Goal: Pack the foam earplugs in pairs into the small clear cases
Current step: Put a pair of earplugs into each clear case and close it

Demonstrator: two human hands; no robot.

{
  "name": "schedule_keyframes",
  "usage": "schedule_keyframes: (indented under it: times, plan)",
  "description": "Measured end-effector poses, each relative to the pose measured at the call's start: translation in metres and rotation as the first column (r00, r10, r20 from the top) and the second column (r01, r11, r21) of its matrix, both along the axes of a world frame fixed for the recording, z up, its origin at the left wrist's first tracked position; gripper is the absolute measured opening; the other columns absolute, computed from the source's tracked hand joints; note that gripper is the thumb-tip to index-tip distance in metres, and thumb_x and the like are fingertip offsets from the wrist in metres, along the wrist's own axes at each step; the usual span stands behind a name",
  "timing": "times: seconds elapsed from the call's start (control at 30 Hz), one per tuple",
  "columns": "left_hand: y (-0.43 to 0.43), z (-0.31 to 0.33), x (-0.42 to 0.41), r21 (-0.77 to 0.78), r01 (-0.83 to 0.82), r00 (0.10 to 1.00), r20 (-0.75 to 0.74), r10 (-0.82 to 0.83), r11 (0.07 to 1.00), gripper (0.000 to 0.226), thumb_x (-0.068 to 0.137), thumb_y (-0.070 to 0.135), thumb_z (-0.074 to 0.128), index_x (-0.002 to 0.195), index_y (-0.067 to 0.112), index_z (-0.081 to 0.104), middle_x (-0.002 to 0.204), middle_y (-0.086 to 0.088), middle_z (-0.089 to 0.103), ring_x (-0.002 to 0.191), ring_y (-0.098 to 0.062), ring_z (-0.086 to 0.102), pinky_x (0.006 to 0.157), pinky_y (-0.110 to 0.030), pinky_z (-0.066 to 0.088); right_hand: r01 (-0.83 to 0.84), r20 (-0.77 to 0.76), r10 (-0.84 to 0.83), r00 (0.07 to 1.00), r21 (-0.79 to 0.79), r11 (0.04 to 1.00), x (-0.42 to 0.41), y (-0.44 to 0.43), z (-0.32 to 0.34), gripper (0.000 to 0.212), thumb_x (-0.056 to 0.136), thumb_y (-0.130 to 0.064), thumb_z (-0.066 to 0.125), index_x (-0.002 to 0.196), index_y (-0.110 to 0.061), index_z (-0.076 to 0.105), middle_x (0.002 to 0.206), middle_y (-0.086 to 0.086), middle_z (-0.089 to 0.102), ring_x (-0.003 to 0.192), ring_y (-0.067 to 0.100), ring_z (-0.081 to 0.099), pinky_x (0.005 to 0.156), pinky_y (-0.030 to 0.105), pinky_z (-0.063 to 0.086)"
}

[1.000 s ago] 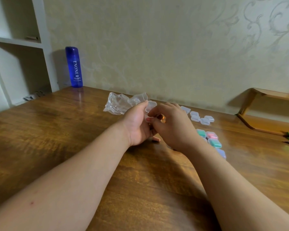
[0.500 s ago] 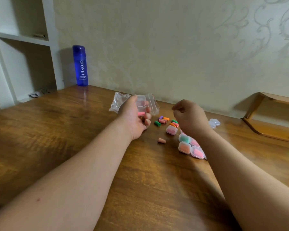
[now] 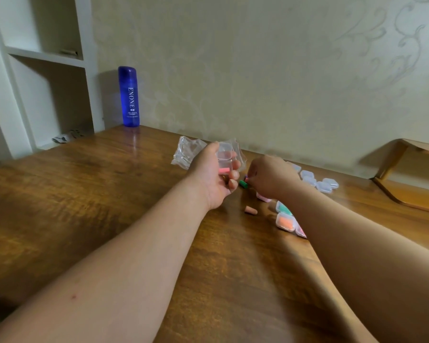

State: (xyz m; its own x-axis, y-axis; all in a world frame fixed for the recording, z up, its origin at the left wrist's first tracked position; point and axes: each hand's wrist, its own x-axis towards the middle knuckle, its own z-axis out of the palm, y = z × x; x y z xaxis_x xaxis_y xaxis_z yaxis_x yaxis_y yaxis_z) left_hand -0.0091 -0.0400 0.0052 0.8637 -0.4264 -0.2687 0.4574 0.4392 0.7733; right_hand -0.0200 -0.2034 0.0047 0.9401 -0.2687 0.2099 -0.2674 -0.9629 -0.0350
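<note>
- The filled cases point(image 3: 285, 222) lay nearest, tucked against the right forearm. A careless sweep of that arm could have pushed them along the table point(image 3: 84, 206) or popped a lid.
- One tan stray earplug point(image 3: 250, 209) lay alone just in front of the hands. Being light foam, it could have rolled off or been missed, leaving some pair short.
- The left hand point(image 3: 216, 175) gripped the open case point(image 3: 224, 157) with its fingers curled round it, lid up, a pink earplug point(image 3: 224, 170) inside. Tipping the case would likely have spilled that plug.
- The right hand point(image 3: 270, 178) was down over the loose earplugs with its fingers curled. Whether it had pinched one could not be told.
- A green earplug point(image 3: 243, 184) lay just beside those fingertips. Grabbing the wrong colour would probably have made a mismatched pair.
- A plug squeezed too lightly could have sprung out of the case before the lid shut.
- The empty cases point(image 3: 317, 181) sat beyond the right hand, near the wall, and a wrist knock could have scattered them.
- The plastic bag point(image 3: 186, 152) lay behind the left hand, and the blue bottle point(image 3: 128, 95) stood well apart.
</note>
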Motion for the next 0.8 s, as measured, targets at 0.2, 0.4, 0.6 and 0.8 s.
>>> schedule_keyframes:
  times: [0.2, 0.4, 0.6, 0.8]
  plan:
    - [0.001, 0.0, -0.002, 0.008, 0.022, 1.0, 0.013, -0.022, 1.0, 0.049, 0.109, 0.046, 0.047, 0.134, 0.009, 0.069, 0.066, -0.005, 0.066, 0.051, -0.015, 0.048, 0.055, -0.025, 0.037, 0.058, -0.009, -0.058, 0.998, -0.027, 0.998, 0.003, -0.002, -0.006, 0.019, 0.102, -0.037, 0.066, 0.097, -0.021, 0.074, 0.086, 0.0, 0.068, 0.079, 0.02, 0.062, 0.059, 0.031, 0.044]
    - [0.001, 0.0, -0.006, 0.047, 0.061, 0.998, 0.032, -0.062, 0.997, 0.045, 0.11, 0.047, 0.045, 0.121, 0.012, 0.072, 0.073, -0.007, 0.067, 0.054, -0.015, 0.049, 0.056, -0.025, 0.039, 0.028, 0.051, -0.033, 0.998, 0.102, 0.994, -0.002, -0.004, -0.005, 0.023, 0.103, -0.038, 0.066, 0.106, -0.018, 0.077, 0.092, -0.001, 0.071, 0.084, 0.02, 0.065, 0.067, 0.033, 0.054]
    - [-0.011, -0.004, -0.016, 0.105, 0.169, 0.981, 0.081, -0.177, 0.98, 0.046, 0.111, 0.048, 0.04, 0.132, 0.014, 0.064, 0.085, -0.011, 0.069, 0.052, -0.015, 0.055, 0.049, -0.025, 0.047, -0.235, 0.502, -0.037, 0.864, 0.466, 0.853, -0.052, 0.002, 0.01, 0.01, 0.103, -0.03, 0.068, 0.107, -0.022, 0.072, 0.092, -0.014, 0.072, 0.085, 0.005, 0.068, 0.074, 0.024, 0.056]
    - [-0.018, -0.007, -0.028, 0.153, 0.308, 0.934, 0.138, -0.329, 0.939, 0.041, 0.112, 0.046, 0.036, 0.122, 0.017, 0.064, 0.054, -0.001, 0.054, 0.064, -0.02, 0.049, 0.059, -0.034, 0.043, -0.379, 0.526, 0.119, 0.842, 0.419, 0.825, -0.085, 0.019, 0.01, 0.006, 0.098, -0.022, 0.071, 0.102, -0.025, 0.074, 0.092, -0.014, 0.074, 0.086, 0.0, 0.068, 0.072, 0.017, 0.052]
